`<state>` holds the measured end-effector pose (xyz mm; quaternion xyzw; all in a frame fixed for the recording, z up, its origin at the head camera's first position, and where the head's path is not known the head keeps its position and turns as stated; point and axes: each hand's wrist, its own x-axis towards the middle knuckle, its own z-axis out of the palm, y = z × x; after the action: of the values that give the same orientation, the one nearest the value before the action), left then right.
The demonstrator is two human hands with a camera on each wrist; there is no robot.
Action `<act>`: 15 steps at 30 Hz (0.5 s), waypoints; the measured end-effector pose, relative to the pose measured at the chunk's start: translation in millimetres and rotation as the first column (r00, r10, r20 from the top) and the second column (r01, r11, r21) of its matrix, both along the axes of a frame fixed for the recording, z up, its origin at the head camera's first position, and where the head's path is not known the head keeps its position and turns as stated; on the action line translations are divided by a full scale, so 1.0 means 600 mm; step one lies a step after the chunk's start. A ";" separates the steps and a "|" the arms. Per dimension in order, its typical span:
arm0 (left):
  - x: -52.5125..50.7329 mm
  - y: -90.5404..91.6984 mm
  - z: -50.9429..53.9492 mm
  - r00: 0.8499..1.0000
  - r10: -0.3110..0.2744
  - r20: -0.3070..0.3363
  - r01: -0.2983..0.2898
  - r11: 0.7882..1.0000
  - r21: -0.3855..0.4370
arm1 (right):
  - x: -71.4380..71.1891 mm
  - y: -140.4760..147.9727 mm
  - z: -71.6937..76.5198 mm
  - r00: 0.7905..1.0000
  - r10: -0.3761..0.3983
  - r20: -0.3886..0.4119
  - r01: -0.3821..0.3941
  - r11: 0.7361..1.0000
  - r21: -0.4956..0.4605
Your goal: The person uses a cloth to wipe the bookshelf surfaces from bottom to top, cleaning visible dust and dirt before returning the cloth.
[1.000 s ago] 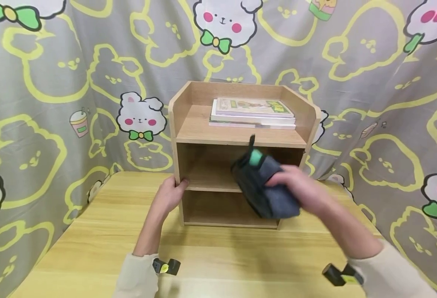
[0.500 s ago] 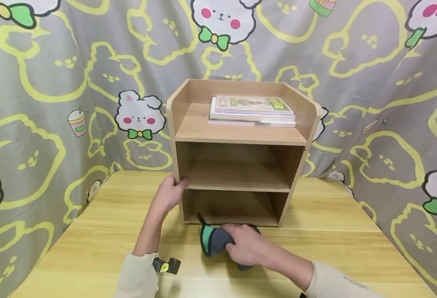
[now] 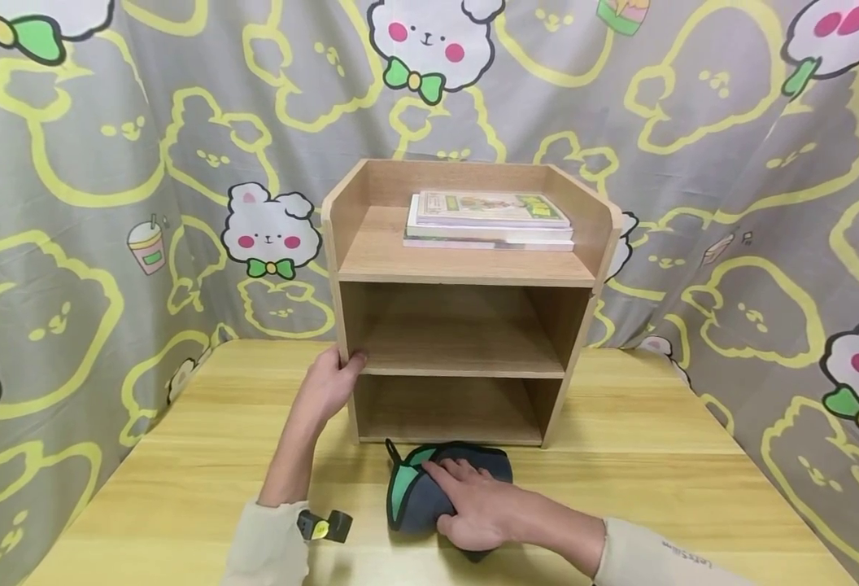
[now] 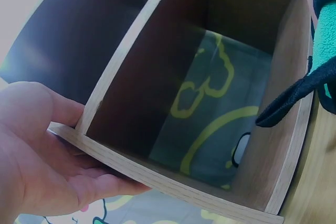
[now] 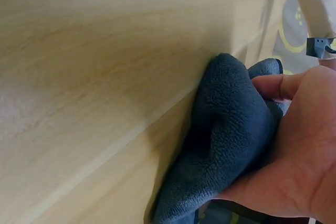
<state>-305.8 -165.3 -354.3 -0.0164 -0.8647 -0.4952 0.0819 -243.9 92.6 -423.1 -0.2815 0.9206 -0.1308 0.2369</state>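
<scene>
A small wooden shelf unit stands upright on the table. My left hand holds its left side panel at the middle board, thumb on the inside and fingers along the outside. In the left wrist view the same hand grips that panel edge. In front of the unit, a dark grey-blue cloth with green corners, black trim and a hanging loop lies bunched on the table. My right hand rests over it. In the right wrist view, thumb and fingers hold the cloth from both sides.
A stack of several books lies on the unit's top board. The wood-grain table spreads around the unit. A grey patterned curtain hangs behind and along both sides.
My right hand has brought the cloth down from before the middle compartment to the table, and its fingers now lie flatter over it. My left hand keeps its hold on the unit.
</scene>
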 end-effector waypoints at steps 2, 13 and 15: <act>-0.001 0.000 -0.002 1.000 0.001 0.002 -0.001 1.000 -0.002 | -0.001 0.004 0.004 1.000 0.005 0.013 -0.005 1.000 -0.003; 0.000 -0.002 -0.003 1.000 -0.009 0.014 0.010 1.000 -0.019 | -0.023 0.044 0.106 0.913 -0.276 -0.300 0.093 0.858 -0.505; 0.000 -0.002 -0.002 1.000 -0.021 0.015 0.021 1.000 -0.014 | -0.029 0.059 0.135 0.857 -0.398 -0.328 0.130 0.782 -0.610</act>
<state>-305.6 -166.5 -355.5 -0.0222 -0.8686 -0.4900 0.0700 -261.5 127.8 -341.8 -0.2254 0.8988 -0.3643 -0.0932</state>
